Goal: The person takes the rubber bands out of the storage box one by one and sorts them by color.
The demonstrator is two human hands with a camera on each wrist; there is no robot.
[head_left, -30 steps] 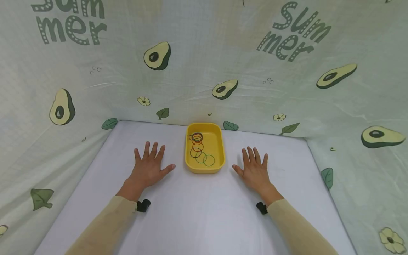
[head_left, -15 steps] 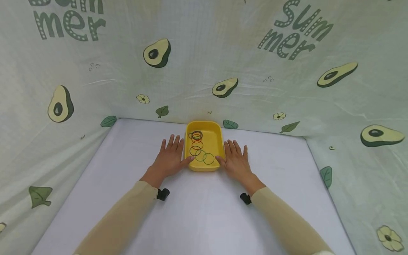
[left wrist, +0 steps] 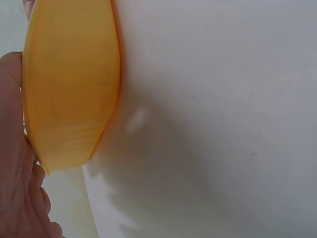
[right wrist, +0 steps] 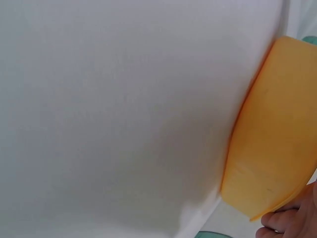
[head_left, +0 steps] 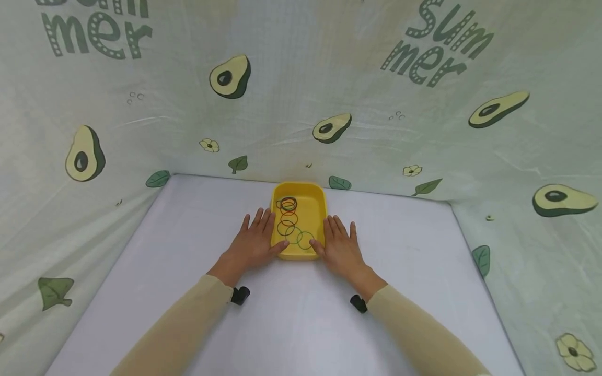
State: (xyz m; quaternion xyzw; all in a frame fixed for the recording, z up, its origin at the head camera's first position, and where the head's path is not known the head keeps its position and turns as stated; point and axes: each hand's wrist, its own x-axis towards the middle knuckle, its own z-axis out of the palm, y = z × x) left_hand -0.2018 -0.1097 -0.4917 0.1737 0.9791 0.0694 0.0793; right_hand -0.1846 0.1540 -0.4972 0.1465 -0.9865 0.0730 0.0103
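The left grip (head_left: 251, 244) I see is wide, fingers extended against the yellow tray's (head_left: 311, 211) left side, thumb over its near edge; my right grip (head_left: 342, 250) is equally spread along the opposite side. The tray sits between them on the white tabletop (head_left: 301, 318), its rubber bands (head_left: 289, 212) mostly toward the left.

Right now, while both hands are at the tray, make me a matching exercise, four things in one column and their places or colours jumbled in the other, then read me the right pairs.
Things:
1. Left hand
2. Right hand
3. Tray
4. Green rings

Places or colours:
A. Overlapping inside the tray
B. At the tray's left side
C. Yellow
D. At the tray's right side

Pairs: 1-B, 2-D, 3-C, 4-A
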